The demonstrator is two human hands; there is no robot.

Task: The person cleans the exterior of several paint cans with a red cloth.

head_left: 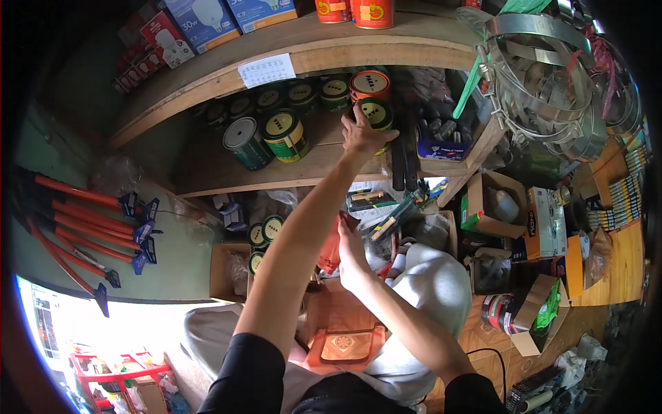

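Note:
My left hand (365, 133) reaches onto the middle shelf, its fingers and thumb around the near side of a green paint can (376, 110) with a pale lid. Behind that can stands an orange-red paint can (370, 83). To the left are a green and yellow paint can (284, 135) and a dark green can with a white lid (243, 138). Lower down, in front of my body, my right hand (353, 257) is closed on a red, cloth-like thing (329, 252). That red thing is partly hidden by my left forearm and the hand.
More cans (301, 95) line the shelf's back. Dark flat bars (403, 148) and a blue box of small parts (443, 141) lie right of my left hand. Metal hoops (545, 83) hang at upper right. An orange plastic stool (345, 345) is between my legs. Orange-handled tools (89, 224) hang left.

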